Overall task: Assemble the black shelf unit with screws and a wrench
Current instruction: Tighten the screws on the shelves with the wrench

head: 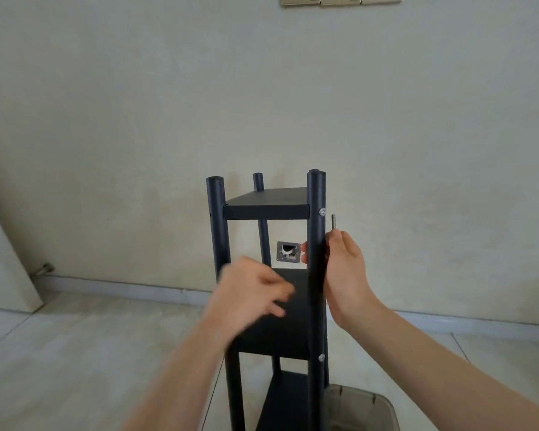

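The black shelf unit (pixel 266 209) stands upright on the floor in the middle of the head view, with three shelves between round black posts. Silver screw heads (pixel 322 211) show on the front right post near the top shelf and lower down. My right hand (pixel 344 272) wraps around that front right post and also grips a small grey wrench (pixel 334 224), whose end sticks up above the fingers. My left hand (pixel 252 290) is blurred, fingers loosely spread, in front of the middle shelf, holding nothing.
A translucent grey bin (pixel 360 409) stands on the tiled floor at the bottom right, beside the unit. A beige wall is close behind, with a small metal socket plate (pixel 289 252) seen through the frame. A pale panel leans at far left.
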